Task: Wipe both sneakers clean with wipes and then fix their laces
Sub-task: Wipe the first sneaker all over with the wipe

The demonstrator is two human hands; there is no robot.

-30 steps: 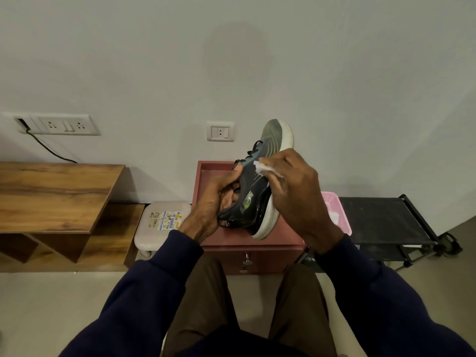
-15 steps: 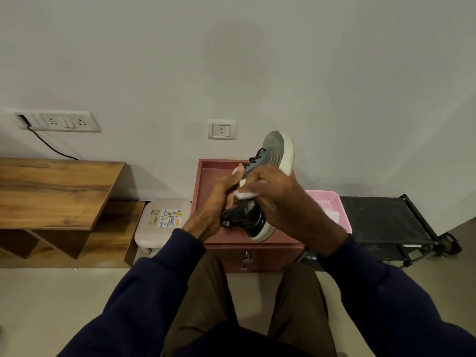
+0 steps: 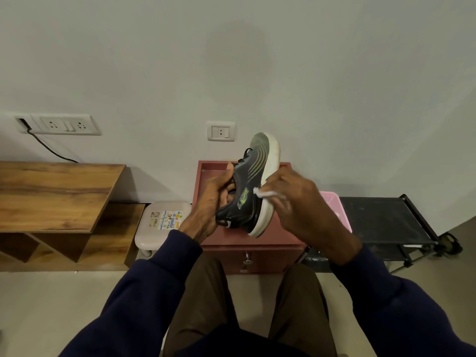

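Room: a plain pale wall (image 3: 257,60) straight ahead and a light floor (image 3: 51,305) below, with the person seated, brown trousers and navy sleeves in the lower part of the view.
Surface: a reddish cabinet (image 3: 257,256) with a raised rim round its top stands against the wall, right in front of the knees.
Left side: a wooden desk (image 3: 51,194), and a white plastic stool (image 3: 149,238) with a sticker on top, tucked between desk and cabinet.
Right side: a pink basket (image 3: 334,202) just beside the cabinet, then a black rack (image 3: 381,220) further out.
Wall fittings: two plates, a socket panel (image 3: 64,124) with a dark cable (image 3: 49,148) dropping from it, and a small switch (image 3: 221,131) above the cabinet.
Count: one sneaker (image 3: 253,181) in view, one wipe (image 3: 265,193), two hands.
Sneaker: dark upper, green logo, white sole; held in the air above the cabinet top, toe up towards the wall, sole turned to the right.
Left hand (image 3: 208,207): fingers curled round the heel end at the shoe's opening, thumb raised by the laces, a firm grasp.
Right hand (image 3: 301,210): back of the hand to the camera, fingers pinching the white wipe against the edge of the white sole, about midway along.
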